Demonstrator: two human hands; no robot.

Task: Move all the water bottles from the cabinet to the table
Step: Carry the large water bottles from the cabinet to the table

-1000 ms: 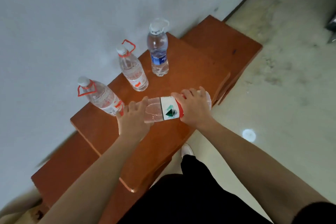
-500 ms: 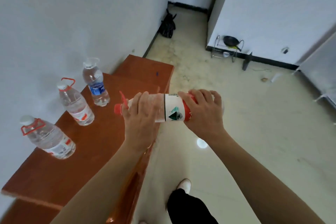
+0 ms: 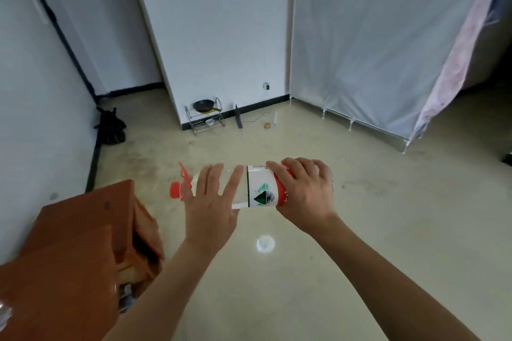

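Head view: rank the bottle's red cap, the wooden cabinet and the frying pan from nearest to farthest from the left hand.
1. red cap of the water bottle, just left of the left hand.
2. wooden cabinet, lower left.
3. frying pan, far ahead in the background.

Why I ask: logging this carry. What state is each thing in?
Clear plastic water bottle with red cap and white-red label: capped, horizontal, held in the air.
Left hand: fingers straight, resting on bottle's neck end.
Right hand: fingers curled round bottle's base end.
Black frying pan: resting on wire rack.
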